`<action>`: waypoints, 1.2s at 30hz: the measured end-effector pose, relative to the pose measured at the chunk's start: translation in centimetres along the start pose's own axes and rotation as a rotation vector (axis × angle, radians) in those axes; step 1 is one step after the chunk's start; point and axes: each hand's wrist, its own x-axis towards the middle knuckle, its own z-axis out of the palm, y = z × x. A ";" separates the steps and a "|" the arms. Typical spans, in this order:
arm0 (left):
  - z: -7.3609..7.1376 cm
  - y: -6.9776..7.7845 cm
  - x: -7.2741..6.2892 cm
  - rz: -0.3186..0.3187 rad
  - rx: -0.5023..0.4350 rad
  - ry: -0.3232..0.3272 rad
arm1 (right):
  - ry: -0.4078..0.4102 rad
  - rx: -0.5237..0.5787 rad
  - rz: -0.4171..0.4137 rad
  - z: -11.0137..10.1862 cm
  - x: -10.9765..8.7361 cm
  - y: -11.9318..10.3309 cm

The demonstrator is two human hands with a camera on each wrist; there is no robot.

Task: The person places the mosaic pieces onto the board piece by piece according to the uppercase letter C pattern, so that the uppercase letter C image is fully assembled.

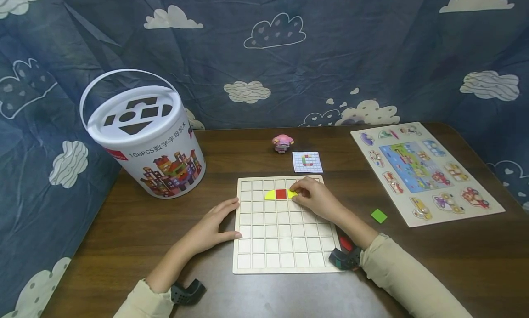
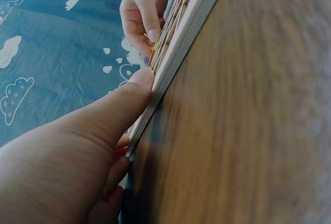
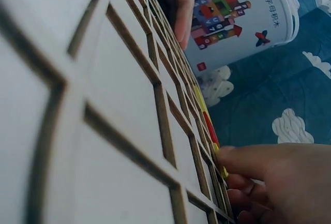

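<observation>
Right hand (image 1: 316, 201): thumb and forefinger pinch the right-hand yellow piece (image 1: 291, 194) in the second row from the far edge of the grid board (image 1: 274, 260). Red square (image 1: 280, 194) just beside it, left-hand yellow piece (image 1: 270, 195) beyond; both lie between the hands, nearer the right. Left hand (image 1: 211, 227): thumb and fingers spread apart, touching the board's left edge.

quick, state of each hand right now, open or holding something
Left hand: open, touching the left edge of the grid board.
Right hand: closed, pinching the yellow piece beside the red square.
</observation>
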 end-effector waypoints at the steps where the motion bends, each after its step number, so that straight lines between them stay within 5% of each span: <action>1: 0.0 0.0 0.0 0.001 0.000 0.001 | -0.018 0.002 0.003 -0.1 0.0 -0.1; 8: 0.1 0.0 -0.1 0.018 -0.006 0.008 | -0.112 0.069 0.035 -2.3 -0.5 -1.2; 16: 0.0 0.0 -0.1 0.006 -0.004 0.005 | -0.015 0.058 0.024 -6.2 -3.1 -1.9; 25: 0.0 0.0 -0.1 0.023 -0.002 0.012 | 0.096 -0.073 0.053 -9.3 -8.2 0.4; 36: -0.1 0.0 0.0 0.014 0.000 0.004 | 0.075 -0.162 0.129 -9.7 -12.3 3.7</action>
